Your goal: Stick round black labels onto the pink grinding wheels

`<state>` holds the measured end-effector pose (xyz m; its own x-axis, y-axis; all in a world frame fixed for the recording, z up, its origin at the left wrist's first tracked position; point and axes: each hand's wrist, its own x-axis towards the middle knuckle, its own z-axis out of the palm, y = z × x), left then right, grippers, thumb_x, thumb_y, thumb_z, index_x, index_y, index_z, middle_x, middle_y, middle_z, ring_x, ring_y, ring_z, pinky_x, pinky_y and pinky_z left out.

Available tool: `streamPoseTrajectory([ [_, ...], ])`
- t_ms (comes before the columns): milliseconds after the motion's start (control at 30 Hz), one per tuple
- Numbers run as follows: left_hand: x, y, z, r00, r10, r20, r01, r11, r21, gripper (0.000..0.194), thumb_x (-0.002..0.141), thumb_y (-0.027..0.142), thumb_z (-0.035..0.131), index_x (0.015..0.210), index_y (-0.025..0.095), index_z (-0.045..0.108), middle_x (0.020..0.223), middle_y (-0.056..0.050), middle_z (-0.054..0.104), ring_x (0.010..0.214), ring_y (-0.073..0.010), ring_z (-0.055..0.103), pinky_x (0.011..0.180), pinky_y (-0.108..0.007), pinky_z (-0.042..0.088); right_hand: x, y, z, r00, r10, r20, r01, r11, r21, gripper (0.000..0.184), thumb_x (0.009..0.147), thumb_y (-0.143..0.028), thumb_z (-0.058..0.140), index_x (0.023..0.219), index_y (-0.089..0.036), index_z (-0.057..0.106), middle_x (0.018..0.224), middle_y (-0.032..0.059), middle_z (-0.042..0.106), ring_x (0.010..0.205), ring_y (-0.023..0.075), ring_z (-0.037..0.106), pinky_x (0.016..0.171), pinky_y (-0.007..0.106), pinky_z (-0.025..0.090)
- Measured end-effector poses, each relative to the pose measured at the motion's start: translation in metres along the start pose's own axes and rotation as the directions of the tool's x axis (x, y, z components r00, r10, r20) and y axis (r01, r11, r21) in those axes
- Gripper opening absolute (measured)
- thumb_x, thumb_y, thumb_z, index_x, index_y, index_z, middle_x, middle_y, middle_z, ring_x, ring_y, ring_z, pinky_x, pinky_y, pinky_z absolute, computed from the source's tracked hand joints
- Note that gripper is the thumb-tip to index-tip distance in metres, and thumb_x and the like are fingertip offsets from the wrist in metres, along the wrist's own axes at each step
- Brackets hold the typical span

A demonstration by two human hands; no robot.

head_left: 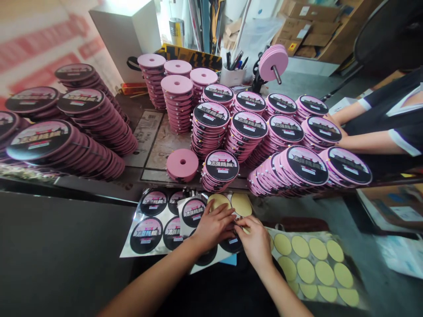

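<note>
My left hand (213, 225) rests fingers-down on a sticker sheet (194, 220) of round black labels, pressing it against my lap. My right hand (254, 240) pinches at the edge of a black round sticker (233, 244) on that sheet, fingertips meeting those of the left hand. Two yellow empty circles (241, 204) show where stickers have left the sheet. A second sticker sheet (152, 224) lies underneath to the left. Just ahead on the table stands a short stack of labelled pink discs (220, 169) and a bare pink disc stack (182, 164).
Many stacks of pink discs with black labels (280, 132) cover the table, with leaning rows at left (66, 141). Unlabelled pink stacks (176, 103) stand behind. A used backing sheet with yellow circles (313, 268) lies at my right. Another person's arms (363, 132) reach in from the right.
</note>
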<state>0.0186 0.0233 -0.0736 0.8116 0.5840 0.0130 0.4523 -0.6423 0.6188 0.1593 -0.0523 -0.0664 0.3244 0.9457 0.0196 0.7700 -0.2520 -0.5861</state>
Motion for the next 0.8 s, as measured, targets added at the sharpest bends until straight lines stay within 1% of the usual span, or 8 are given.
streamPoseTrajectory([
  [133,0.000,-0.001,-0.001,1.000,-0.010,0.003,0.010,1.000,-0.016,0.049,0.074,0.036,0.066,0.120,0.026,0.054,0.130,-0.005,0.054,0.125,-0.0245,0.041,0.110,-0.050,0.008,-0.004,-0.001,0.000,0.988,-0.131,-0.080,0.126,0.990,-0.065,0.014,0.082,-0.021,0.052,0.075,-0.019,0.064,0.077,0.0052,0.066,0.075,0.0211,0.060,0.070,0.033,0.045],
  [267,0.001,-0.002,0.001,1.000,-0.014,0.016,0.014,0.999,-0.038,0.053,0.071,0.035,0.068,0.121,0.025,0.052,0.132,-0.005,0.053,0.127,-0.0245,0.040,0.110,-0.050,0.007,-0.011,0.001,-0.002,0.931,-0.334,-0.146,0.310,0.936,-0.164,0.019,0.087,-0.019,0.047,0.082,-0.018,0.066,0.078,0.0055,0.067,0.074,0.0187,0.060,0.070,0.031,0.044],
  [400,0.000,-0.004,-0.007,0.999,-0.008,0.035,0.013,0.989,-0.145,0.060,0.070,0.038,0.068,0.125,0.024,0.049,0.136,-0.007,0.048,0.130,-0.0253,0.034,0.110,-0.050,0.006,-0.012,0.002,-0.003,0.910,-0.394,-0.129,0.358,0.903,-0.238,0.020,0.087,-0.019,0.046,0.079,-0.019,0.065,0.079,0.0061,0.067,0.075,0.0191,0.061,0.069,0.031,0.044],
  [467,0.000,-0.005,-0.017,0.998,-0.006,0.067,0.024,0.961,-0.275,0.052,0.080,0.039,0.057,0.128,0.022,0.046,0.137,-0.007,0.047,0.132,-0.0227,0.032,0.110,-0.048,0.009,-0.014,-0.002,-0.008,0.904,-0.414,-0.109,0.380,0.893,-0.240,0.020,0.087,-0.018,0.045,0.078,-0.019,0.064,0.080,0.0066,0.066,0.074,0.0195,0.061,0.068,0.032,0.045],
  [600,-0.001,-0.008,-0.034,0.995,-0.048,0.092,0.085,0.884,-0.461,0.041,0.092,0.027,0.028,0.127,0.021,0.048,0.132,-0.006,0.052,0.128,-0.0156,0.038,0.109,-0.042,0.017,-0.019,-0.021,-0.039,0.825,-0.566,-0.004,0.564,0.822,-0.081,0.018,0.083,-0.011,0.047,0.078,-0.020,0.063,0.081,0.0072,0.065,0.076,0.0189,0.061,0.067,0.030,0.049],
  [700,-0.008,-0.008,-0.034,0.997,-0.078,-0.026,0.058,0.891,-0.450,0.034,0.088,0.028,0.037,0.113,0.023,0.060,0.116,-0.004,0.064,0.113,-0.0172,0.053,0.101,-0.036,0.034,-0.015,-0.041,-0.071,0.731,-0.681,0.047,0.668,0.727,0.158,0.017,0.077,-0.007,0.055,0.083,-0.022,0.062,0.076,0.0046,0.064,0.072,0.0176,0.061,0.066,0.028,0.051],
  [733,-0.011,-0.009,-0.033,0.989,-0.118,-0.091,0.067,0.899,-0.432,0.031,0.085,0.027,0.041,0.106,0.023,0.063,0.106,-0.003,0.068,0.103,-0.0176,0.059,0.094,-0.033,0.040,-0.010,-0.046,-0.079,0.752,-0.659,0.019,0.639,0.735,0.225,0.017,0.076,-0.008,0.057,0.082,-0.023,0.061,0.074,0.0035,0.064,0.070,0.0169,0.061,0.065,0.027,0.051],
  [800,-0.018,-0.009,-0.036,0.943,-0.239,-0.231,0.135,0.910,-0.392,0.026,0.082,0.025,0.043,0.097,0.021,0.064,0.093,-0.006,0.069,0.089,-0.0190,0.062,0.083,-0.033,0.046,0.001,-0.055,-0.088,0.862,-0.500,-0.080,0.496,0.802,0.333,0.012,0.077,-0.012,0.059,0.078,-0.024,0.061,0.073,0.0019,0.064,0.068,0.0155,0.062,0.064,0.024,0.052],
])
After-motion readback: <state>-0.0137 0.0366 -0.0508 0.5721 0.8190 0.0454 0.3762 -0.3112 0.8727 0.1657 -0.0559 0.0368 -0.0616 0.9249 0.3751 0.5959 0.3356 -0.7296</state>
